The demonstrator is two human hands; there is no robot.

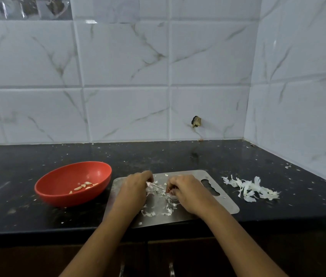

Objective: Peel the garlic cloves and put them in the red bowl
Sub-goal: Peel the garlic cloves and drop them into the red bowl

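There is only one view, a wide-angle camera worn on my head, which faces forward and down across the black counter [238, 156] toward the tiled wall [126, 76], sitting close above my left hand [136, 188] and right hand [188, 193] over the steel board [226, 202].

1. Red bowl [62, 197]: round, shallow and glossy. It stands upright on the black table [178, 156], just left of the steel cutting board [225, 205].
2. Peeled cloves [83, 186]: a handful of small, pale yellowish cloves lying loose on the bowl's bottom, toward its right side.
3. Pinkish clove [149, 184]: over the board, pinched by the curled fingers of the left hand [136, 188].
4. Second pinkish piece [172, 191]: at the curled fingers of the right hand [186, 191]. It is too small to tell whether it is peeled.
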